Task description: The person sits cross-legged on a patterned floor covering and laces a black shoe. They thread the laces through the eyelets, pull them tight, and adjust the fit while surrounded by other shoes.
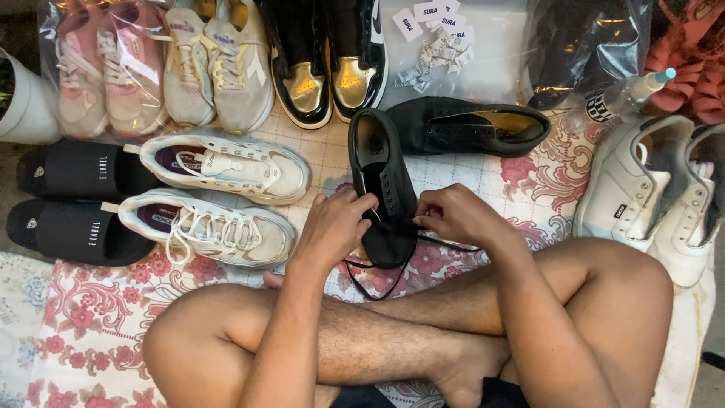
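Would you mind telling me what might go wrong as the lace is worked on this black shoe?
1. The black lace trails loose over the floral cloth by the crossed legs; it might snag or get pulled out of the eyelets.
2. Both hands, left hand and right hand, crowd the black shoe, hiding the eyelets, so one could be skipped.

Looks like someone's home floor doubling as a little shoe-resale setup: floral bedsheet under the fingers, bagged sneakers and a bag of tags beyond them, slides off left.
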